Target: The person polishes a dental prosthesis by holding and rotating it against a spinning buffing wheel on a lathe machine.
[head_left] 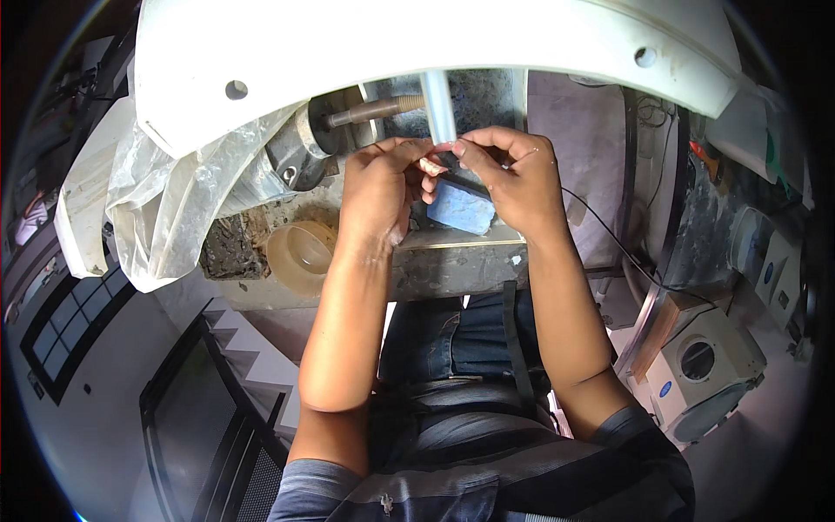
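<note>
In front of me, both hands pinch one small piece, pink with cream tooth-like bumps, that looks like a denture [430, 165]. My left hand [378, 191] grips it between thumb and fingers, closed. From the other side, the thumb and fingertips of my right hand [522, 178] close on its pink edge, most of which is hidden by the fingers. A pale translucent tube [439, 109] comes down from above, its lower end right at the fingertips. Just below the hands lies a light blue block [461, 207], perhaps a sponge.
A motor with a long threaded spindle [374, 111] reaches in from the left. Overhead curves a wide white hood [435, 35], with clear plastic sheeting [174, 200] hanging at its left. A yellowish bowl [302, 248] sits left on the bench; a beige box-shaped device [704, 365] stands lower right.
</note>
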